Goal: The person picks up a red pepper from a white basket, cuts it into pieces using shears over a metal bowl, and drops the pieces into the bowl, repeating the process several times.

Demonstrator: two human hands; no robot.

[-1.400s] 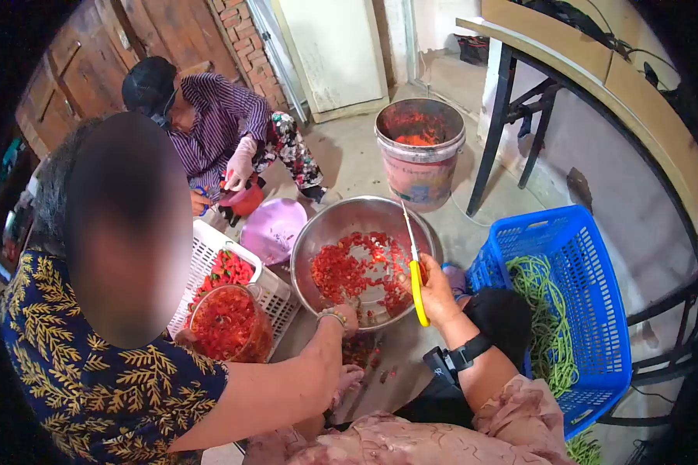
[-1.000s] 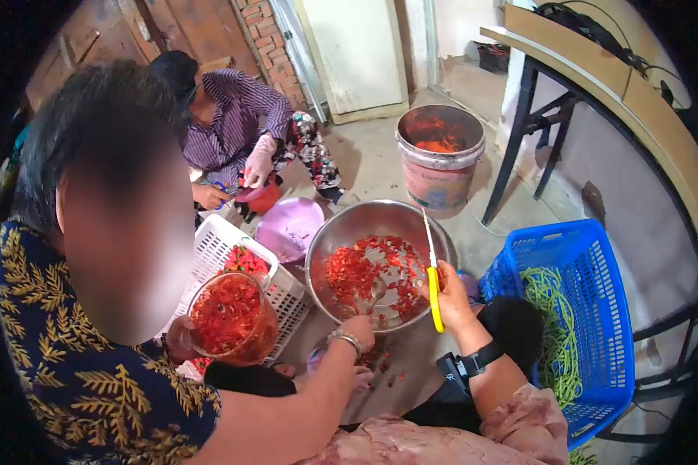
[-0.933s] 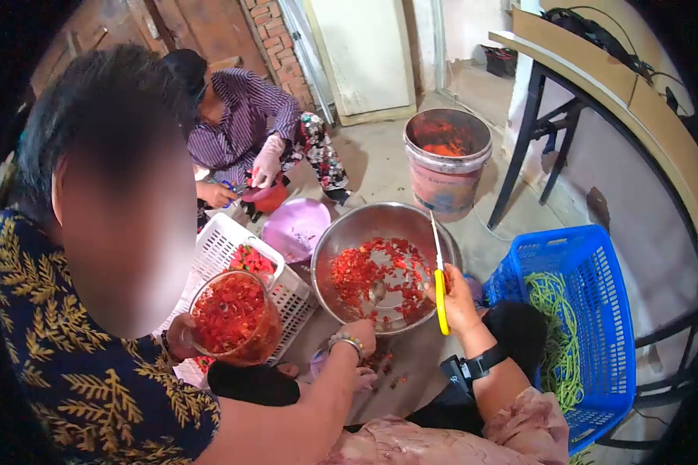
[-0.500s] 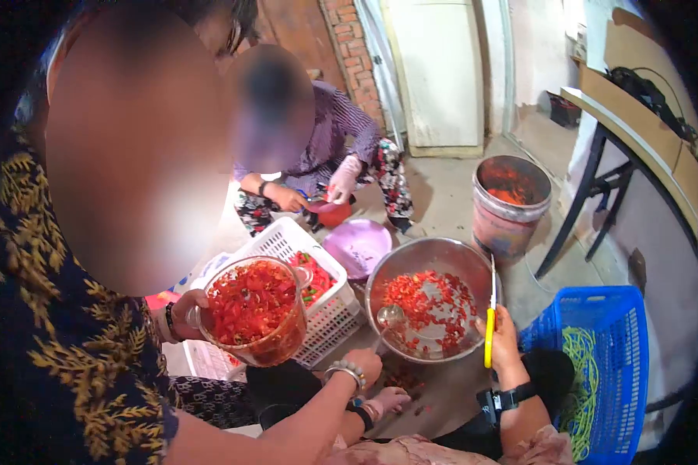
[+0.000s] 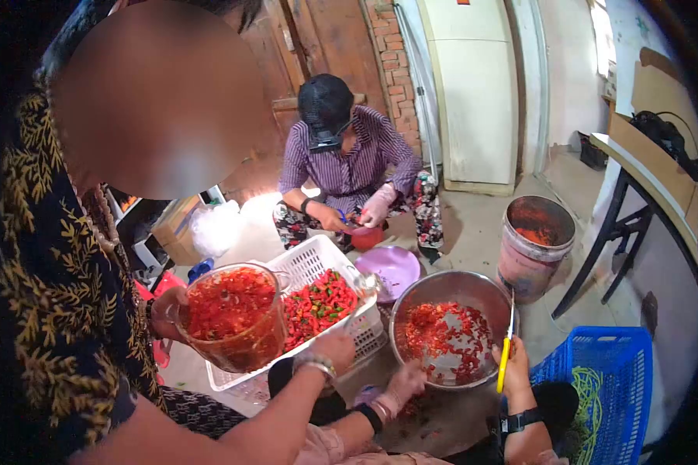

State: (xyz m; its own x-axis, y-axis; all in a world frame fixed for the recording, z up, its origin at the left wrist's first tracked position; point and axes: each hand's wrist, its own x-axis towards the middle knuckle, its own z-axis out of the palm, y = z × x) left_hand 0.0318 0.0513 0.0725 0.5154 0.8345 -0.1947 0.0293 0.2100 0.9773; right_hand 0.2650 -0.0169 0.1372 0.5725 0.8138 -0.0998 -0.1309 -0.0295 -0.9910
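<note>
My right hand [image 5: 513, 367] is closed around the yellow handles of scissors [image 5: 507, 353], whose blades point up beside the bowl's right rim. My left hand [image 5: 405, 384], gloved and blurred, is at the lower-left rim of the metal bowl [image 5: 473, 280]; its finger shape is unclear. Chopped red peppers [image 5: 434, 329] lie in the bowl. At the left, a co-worker's hand [image 5: 167, 312] holds a clear tub of chopped red pepper [image 5: 236, 306]. That person's other hand [image 5: 335, 350] holds a metal ladle [image 5: 368, 288] over the white basket.
The white basket [image 5: 371, 329] contains whole red peppers [image 5: 318, 304]. Behind it are a purple basin [image 5: 395, 267] and a seated person [image 5: 345, 167] holding a tool over a small red bowl [image 5: 366, 237]. A stained bucket [image 5: 523, 263] and blue crate [image 5: 613, 387] flank my right side.
The co-worker's ladle has moved from the metal bowl up and left over the basket. My left hand has risen from above the floor to the bowl's rim. The view has shifted.
</note>
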